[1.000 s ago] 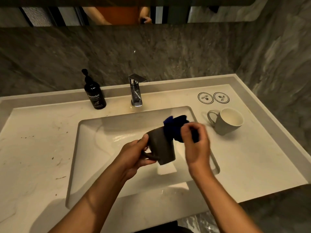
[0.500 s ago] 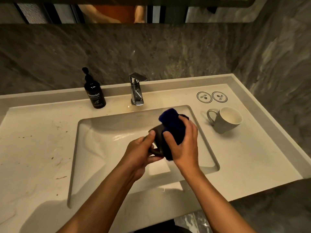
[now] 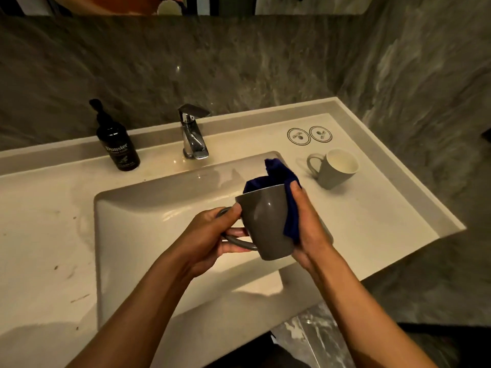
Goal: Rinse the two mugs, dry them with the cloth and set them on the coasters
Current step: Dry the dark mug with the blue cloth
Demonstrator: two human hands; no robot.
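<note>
Both hands meet on the dark mug (image 3: pixel 267 221), held upright above the basin (image 3: pixel 138 224). The left hand (image 3: pixel 210 235) grips its handle, thumb pressed near the rim and fingers curled through the loop. The right hand (image 3: pixel 309 229) is clamped around the mug's right side with the cloth (image 3: pixel 281 176) trapped between palm and wall. That blue cloth runs up from under the palm, over the rim and into the mouth, with a loose corner standing above it. How far the cloth reaches inside is hidden, since the mouth faces away from the camera.

To the right of the basin, on the counter (image 3: pixel 39 235), the pale mug (image 3: pixel 336 168) stands on its base, well apart from the hands, leaning away in the wide-angle view, its handle pointing left and its white inside showing. Just behind it, two round coasters (image 3: pixel 309 135) lie side by side near the back edge; nothing sits on them.

Behind the basin the chrome tap (image 3: pixel 192 134) stands at the centre, and a black pump bottle (image 3: pixel 117 144) stands to its left. Small dark specks and smears mark the counter on the left. Grey marbled wall (image 3: pixel 239 62) rises behind and to the right.
</note>
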